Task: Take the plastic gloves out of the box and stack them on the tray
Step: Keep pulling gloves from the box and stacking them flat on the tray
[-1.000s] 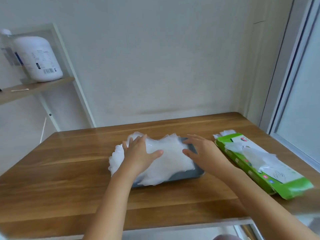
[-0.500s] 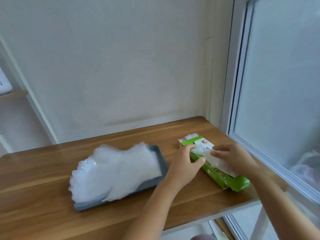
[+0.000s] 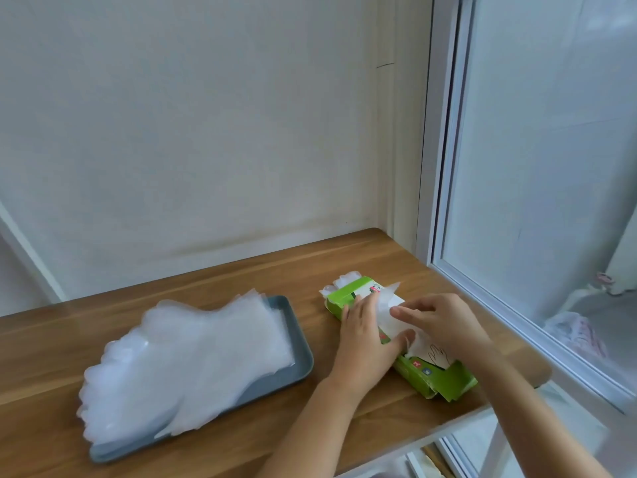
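On the table (image 3: 206, 443), near its right end, I see the green box (image 3: 437, 377) lying flat, its long side running away from me. Left hand (image 3: 365, 343) rests on the box's left half: fingers straight and close together, flat on the top, thumb spread out to the right against the opening. Right hand (image 3: 444, 322) sits over the middle of the box, fingers (image 3: 400, 312) curled and pointing left, pinching a clear glove (image 3: 389, 301) that stands partly out of the opening (thumb hidden under the fingers, so I can't tell exactly where it grips). The glove's free edge sticks up toward the far end of the box. More glove tips (image 3: 339, 282) poke out of that far end, lying on the wood.

Left of the box, apart from it, the grey tray (image 3: 303, 343) lies at a slant. The stack (image 3: 193, 357) of clear gloves lies on it, finger ends hanging over the tray edge farthest from the box.

Right of the box is the window (image 3: 551, 167); behind it, a plain wall (image 3: 206, 132).
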A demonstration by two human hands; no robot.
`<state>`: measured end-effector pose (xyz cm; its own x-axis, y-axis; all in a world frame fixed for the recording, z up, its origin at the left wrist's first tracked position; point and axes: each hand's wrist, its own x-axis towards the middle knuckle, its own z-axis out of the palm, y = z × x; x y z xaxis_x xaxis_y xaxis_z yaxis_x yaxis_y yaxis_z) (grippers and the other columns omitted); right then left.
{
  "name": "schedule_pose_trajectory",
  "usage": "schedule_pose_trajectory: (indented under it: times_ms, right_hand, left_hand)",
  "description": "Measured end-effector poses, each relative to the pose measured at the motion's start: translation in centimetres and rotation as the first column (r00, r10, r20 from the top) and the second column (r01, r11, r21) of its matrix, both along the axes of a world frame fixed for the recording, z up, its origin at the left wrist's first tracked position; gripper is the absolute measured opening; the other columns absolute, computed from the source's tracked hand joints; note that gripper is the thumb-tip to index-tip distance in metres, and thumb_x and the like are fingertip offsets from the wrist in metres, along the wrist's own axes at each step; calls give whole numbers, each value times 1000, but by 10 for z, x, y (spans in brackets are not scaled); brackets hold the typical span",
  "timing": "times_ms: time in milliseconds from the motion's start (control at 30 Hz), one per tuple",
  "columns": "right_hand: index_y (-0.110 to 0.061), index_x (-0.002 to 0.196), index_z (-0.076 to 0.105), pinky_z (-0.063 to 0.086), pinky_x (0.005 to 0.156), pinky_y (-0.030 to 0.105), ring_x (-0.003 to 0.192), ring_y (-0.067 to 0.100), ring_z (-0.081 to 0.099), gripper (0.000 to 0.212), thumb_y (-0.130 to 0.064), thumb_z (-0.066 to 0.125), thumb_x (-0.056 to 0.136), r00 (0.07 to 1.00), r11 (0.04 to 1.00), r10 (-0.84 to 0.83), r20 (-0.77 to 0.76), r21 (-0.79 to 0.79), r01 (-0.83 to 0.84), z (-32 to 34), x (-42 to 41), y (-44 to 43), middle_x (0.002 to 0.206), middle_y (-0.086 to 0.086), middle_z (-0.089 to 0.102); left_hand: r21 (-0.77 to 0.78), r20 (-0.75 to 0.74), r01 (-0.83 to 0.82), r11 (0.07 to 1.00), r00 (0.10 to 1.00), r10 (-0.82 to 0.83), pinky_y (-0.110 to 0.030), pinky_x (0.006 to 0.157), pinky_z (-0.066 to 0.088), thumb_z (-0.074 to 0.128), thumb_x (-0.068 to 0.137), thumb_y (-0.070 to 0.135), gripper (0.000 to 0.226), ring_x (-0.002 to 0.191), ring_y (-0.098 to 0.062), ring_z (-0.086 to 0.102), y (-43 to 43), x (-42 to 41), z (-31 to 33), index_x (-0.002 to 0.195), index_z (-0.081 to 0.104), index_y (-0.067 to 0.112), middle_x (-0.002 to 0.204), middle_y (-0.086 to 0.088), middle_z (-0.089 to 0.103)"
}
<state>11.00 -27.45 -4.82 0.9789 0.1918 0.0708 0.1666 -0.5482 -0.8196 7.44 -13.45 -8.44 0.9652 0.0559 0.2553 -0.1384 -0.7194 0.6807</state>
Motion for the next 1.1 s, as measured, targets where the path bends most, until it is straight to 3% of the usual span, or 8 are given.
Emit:
schedule_pose_trajectory:
  times_ms: [167, 267, 433, 533, 600, 733, 900, 1100]
  right_hand:
    - [-24, 88, 72, 31, 51, 11, 68, -6, 50, 21, -44, 70, 82, 999, 985, -12, 52, -170, 21, 4, 11, 15, 79, -11, 59]
    - [-18, 85, 73, 33, 51, 13, 69, 7, 56, 13, -31, 68, 85, 995, 975, -25, 94, -217, 45, 4, 18, 27, 80, -5, 63]
    - [-13, 69, 66, 42, 61, 27, 69, 16, 59, 26, -15, 53, 92, 981, 991, -130, 143, -4, 131, 8, 30, 28, 71, 2, 67]
    - [-10, 76, 60, 45, 65, 31, 73, 18, 60, 29, -14, 41, 97, 963, 976, -216, 161, 31, 213, 11, 38, 24, 71, -3, 67]
    - [-7, 82, 57, 44, 61, 33, 71, 24, 57, 24, -11, 39, 97, 949, 967, -254, 187, 32, 252, 15, 43, 24, 75, 4, 66]
    - [-7, 87, 54, 39, 58, 32, 74, 27, 54, 20, -10, 37, 97, 912, 955, -296, 283, 103, 278, 29, 45, 24, 76, 6, 60]
    - [-19, 78, 56, 34, 49, 25, 47, 9, 41, 22, -20, 48, 98, 902, 928, -186, 390, 371, 31, 77, 26, 18, 57, -3, 49]
    - [-15, 81, 65, 26, 41, 13, 42, 10, 29, 16, -29, 63, 89, 914, 927, 194, 356, 239, -290, 133, -20, 5, 45, -4, 43]
  left_hand:
    - [18, -17, 30, 999, 999, -30, -29, 121, 0, 62, 90, 43, 83, 145, -7, 2, 1, 1, 0, 153, 14, 18, 160, 5, 15]
    - [54, -65, 48, 997, 997, -45, -28, 118, -5, 58, 92, 45, 92, 147, -11, -7, 3, 1, -1, 155, -2, 14, 163, 1, 3]
    - [118, -78, 68, 991, 995, -59, -28, 119, -6, 54, 94, 46, 95, 148, -14, -7, 3, 3, -2, 153, -11, 9, 162, -2, 2]
    - [250, -37, 60, 966, 998, -53, -23, 114, -13, 45, 97, 44, 79, 149, -13, -7, 3, 5, -8, 155, 3, 10, 163, -2, 1]
    - [275, -37, 52, 960, 998, -44, -23, 112, -14, 42, 98, 42, 70, 149, -12, -7, 2, 6, -10, 155, 12, 15, 163, 0, 2]
    - [286, -98, 54, 957, 995, -27, -25, 115, -12, 39, 98, 41, 67, 149, -11, -6, -2, 7, -10, 155, 13, 18, 163, 1, 2]
    - [261, -80, 29, 965, 997, -9, -27, 118, -9, 38, 100, 37, 62, 148, -9, -4, 0, 9, -13, 154, 18, 15, 163, 2, 7]
    - [-171, -4, -46, 984, 999, 47, -26, 120, 2, 29, 104, 27, 47, 148, -7, 5, 8, 4, -5, 150, 31, 19, 159, 7, 18]
